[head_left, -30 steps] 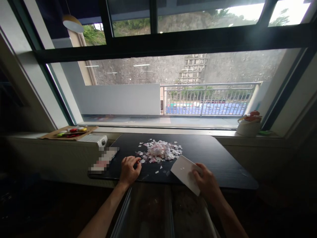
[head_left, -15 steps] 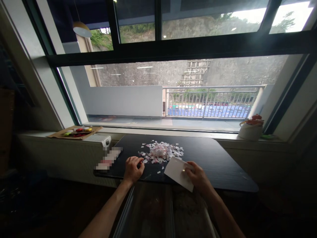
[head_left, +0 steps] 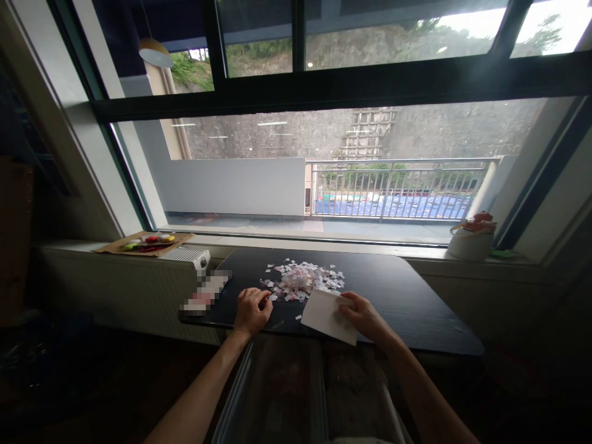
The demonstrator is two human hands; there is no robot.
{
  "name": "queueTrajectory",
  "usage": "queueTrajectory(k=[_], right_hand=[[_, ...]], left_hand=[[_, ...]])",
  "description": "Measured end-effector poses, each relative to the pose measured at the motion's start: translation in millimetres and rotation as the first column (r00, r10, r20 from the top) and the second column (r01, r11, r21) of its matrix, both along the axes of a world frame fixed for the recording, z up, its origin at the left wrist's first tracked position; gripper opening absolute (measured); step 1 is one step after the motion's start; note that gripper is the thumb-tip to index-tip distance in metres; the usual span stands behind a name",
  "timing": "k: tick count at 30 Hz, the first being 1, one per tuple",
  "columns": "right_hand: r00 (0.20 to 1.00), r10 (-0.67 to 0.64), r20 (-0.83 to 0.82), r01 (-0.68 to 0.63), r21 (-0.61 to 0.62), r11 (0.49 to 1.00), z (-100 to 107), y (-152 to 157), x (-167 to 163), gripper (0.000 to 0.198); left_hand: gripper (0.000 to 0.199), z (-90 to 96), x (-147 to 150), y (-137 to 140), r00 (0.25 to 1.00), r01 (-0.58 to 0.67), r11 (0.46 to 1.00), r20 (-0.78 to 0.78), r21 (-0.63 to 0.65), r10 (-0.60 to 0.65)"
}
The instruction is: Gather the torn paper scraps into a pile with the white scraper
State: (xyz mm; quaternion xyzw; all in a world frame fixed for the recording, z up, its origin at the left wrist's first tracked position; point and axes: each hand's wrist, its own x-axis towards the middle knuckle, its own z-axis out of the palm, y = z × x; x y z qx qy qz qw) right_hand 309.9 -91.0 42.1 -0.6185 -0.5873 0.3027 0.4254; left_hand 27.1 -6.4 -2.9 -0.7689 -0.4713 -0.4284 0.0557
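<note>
A white card (head_left: 326, 314) is pinched along its right side by my right hand (head_left: 361, 314), thumb on top. It slants over the near edge of the black table (head_left: 393, 296), its far edge against a pile of small white and pinkish paper scraps (head_left: 300, 277). My left hand (head_left: 253, 310) rests at the table's near edge, left of the pile, with fingers curled in. Something small and dark may be between its thumb and fingers; I cannot make it out. One loose scrap (head_left: 298, 317) lies just left of the card.
Below the table edge is a clear plastic bin (head_left: 277, 394). Left stand a white heater (head_left: 197, 259) and a cardboard sheet (head_left: 108, 246) with colourful items. A blurred-out item (head_left: 206, 295) lies at the table's left edge. A white pot (head_left: 472, 242) sits on the right sill.
The card in my right hand has shifted slightly left and forward, now overlapping the near side of the scrap pile. My left hand has stayed in nearly the same place.
</note>
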Motion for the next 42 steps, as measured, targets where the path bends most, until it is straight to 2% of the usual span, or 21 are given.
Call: queueTrajectory(k=[5, 12, 19, 27, 36, 39, 42], right_hand=[[0.998, 0.059, -0.038, -0.059, -0.015, 0.998, -1.2, -0.5, -5.0, 0.032], [0.998, 0.041, -0.057, -0.042, -0.022, 0.999, -5.6, -0.3, 8.4, 0.035], [0.99, 0.109, -0.086, -0.112, -0.029, 0.993, -1.0, -5.8, -8.6, 0.035], [0.998, 0.016, -0.058, -0.015, 0.022, 1.0, 4.0, 2.8, 11.4, 0.04], [0.989, 0.147, -0.003, -0.147, -0.029, 0.989, 3.7, -16.1, -9.0, 0.034], [0.989, 0.14, -0.042, -0.141, -0.03, 0.99, 5.6, -21.3, -9.7, 0.035], [0.98, 0.197, -0.038, -0.199, -0.053, 0.979, 8.3, -25.2, -4.6, 0.033]], left_hand=[[0.016, 0.1, 0.5, -0.2, 1.0, -0.002, 1.0, -0.003, 0.0, 0.002], [0.015, 0.9, 1.4, -0.9, 1.0, -0.008, 1.0, -0.006, -0.012, 0.008], [0.015, 0.3, 1.3, -0.6, 1.0, -0.007, 1.0, -0.001, -0.011, 0.007], [0.014, -0.3, 2.6, -0.5, 1.0, -0.002, 1.0, -0.002, -0.008, 0.002], [0.015, 2.2, 2.5, -2.9, 1.0, 0.0, 1.0, -0.011, -0.011, 0.0], [0.016, 2.7, 2.7, -3.7, 1.0, 0.005, 1.0, -0.016, -0.009, -0.005], [0.015, 3.3, 1.5, -3.3, 1.0, 0.016, 1.0, -0.017, -0.006, -0.016]])
